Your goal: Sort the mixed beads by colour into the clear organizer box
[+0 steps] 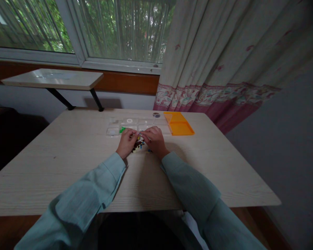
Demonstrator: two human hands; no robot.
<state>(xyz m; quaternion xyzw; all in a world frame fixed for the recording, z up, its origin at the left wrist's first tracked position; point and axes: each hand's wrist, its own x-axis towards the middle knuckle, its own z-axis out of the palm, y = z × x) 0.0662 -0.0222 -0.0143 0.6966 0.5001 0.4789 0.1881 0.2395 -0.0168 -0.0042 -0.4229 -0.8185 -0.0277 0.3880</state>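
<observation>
My left hand (pixel 127 142) and my right hand (pixel 154 140) rest close together on the pale wooden table (pixel 67 163), fingers curled and fingertips almost meeting. Under and between them lies a small heap of mixed-colour beads (pixel 137 146). Both hands pinch at something small that I cannot make out. Just beyond the hands sits a clear compartment box (pixel 131 125); a few green pieces (pixel 122 130) lie in a near-left compartment and a dark round piece (pixel 156 115) lies at its far right corner.
An orange lid (pixel 178 123) lies right of the clear box. A white shelf on black brackets (pixel 54 78) juts out under the window behind the table. A patterned curtain (pixel 224 69) hangs at the right.
</observation>
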